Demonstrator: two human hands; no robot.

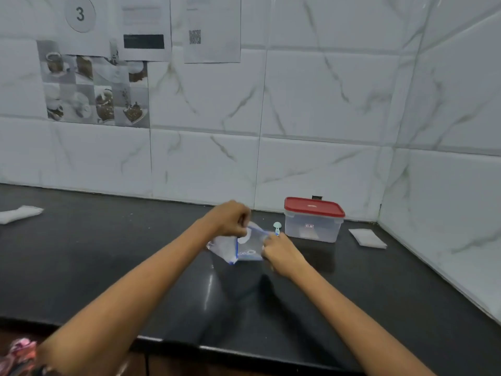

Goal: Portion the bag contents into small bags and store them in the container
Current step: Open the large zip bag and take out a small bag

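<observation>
Both hands' grips [234, 219] [276, 246] pinched, outstretched.

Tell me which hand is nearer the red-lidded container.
Right. The right hand pinches the small bag just left of the container; the left hand grips the bag's far side, farther away.

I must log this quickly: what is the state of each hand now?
Left hand: closed, pinching the top edge of the small bag.
Right hand: closed, gripping the same bag's right side.

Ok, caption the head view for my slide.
Both hands hold a small bag beside the red-lidded container.
</observation>
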